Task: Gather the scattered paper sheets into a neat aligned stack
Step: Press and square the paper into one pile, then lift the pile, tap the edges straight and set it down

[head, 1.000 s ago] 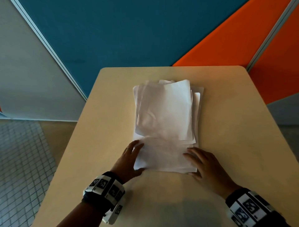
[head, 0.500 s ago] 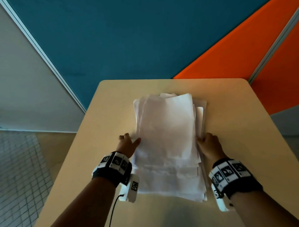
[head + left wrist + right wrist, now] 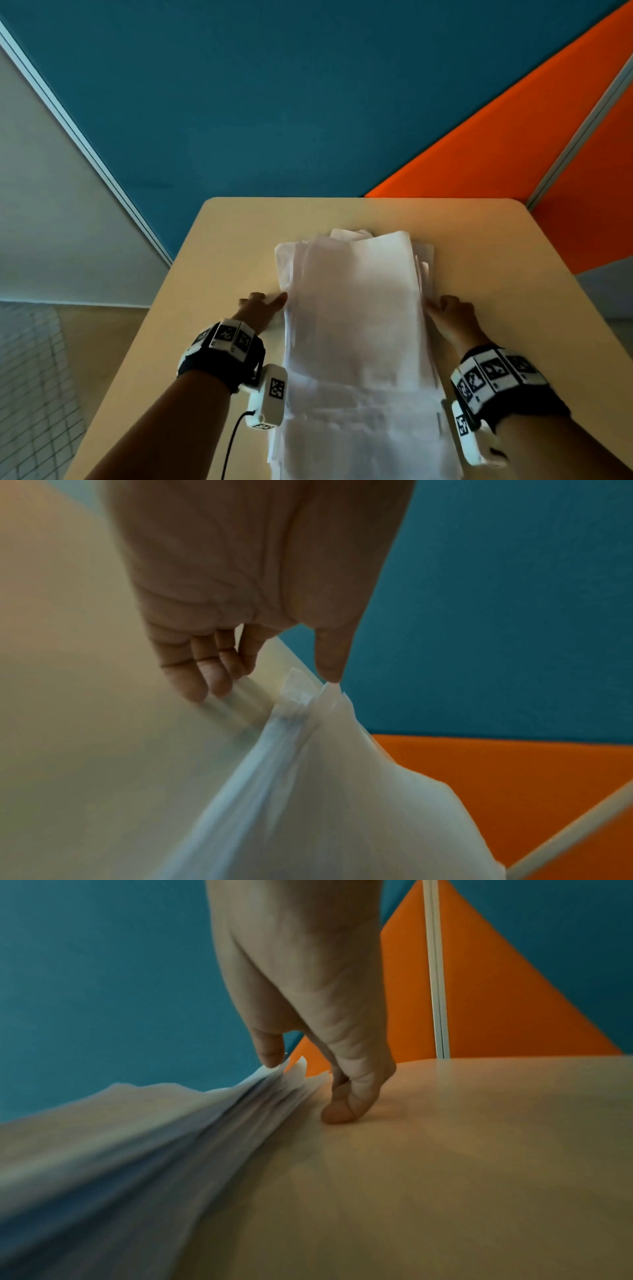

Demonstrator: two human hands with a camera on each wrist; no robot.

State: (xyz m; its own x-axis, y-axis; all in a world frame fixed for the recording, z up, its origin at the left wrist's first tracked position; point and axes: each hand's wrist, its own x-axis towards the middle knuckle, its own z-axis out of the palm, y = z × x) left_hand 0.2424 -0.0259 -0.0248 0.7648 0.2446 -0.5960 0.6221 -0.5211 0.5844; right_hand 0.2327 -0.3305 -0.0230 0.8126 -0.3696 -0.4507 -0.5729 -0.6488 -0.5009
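We're squaring loose stack of white paper sheets (image 3: pixel 356 325), which lies lengthwise mid beige rounded-corner table (image 3: pixel 222 260). Left hand (image 3: pixel 262 308) at stack's left edge: fingers relaxed, tips on table beside bottom sheets, thumb touching top sheet. Right hand (image 3: pixel 452 313) clasps right edge: thumb on top, fingers curled against table. We judge gathering into one pile done; edges ragged, far corners fanned, near end stepped. Remaining: press sides in, then tap ends flush.

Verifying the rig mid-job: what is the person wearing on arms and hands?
Black left wristband and right wristband, ringed with white tiles bearing black markers. White boxy left unit and right unit beneath; black cable from the left one. No sleeves or gloves.
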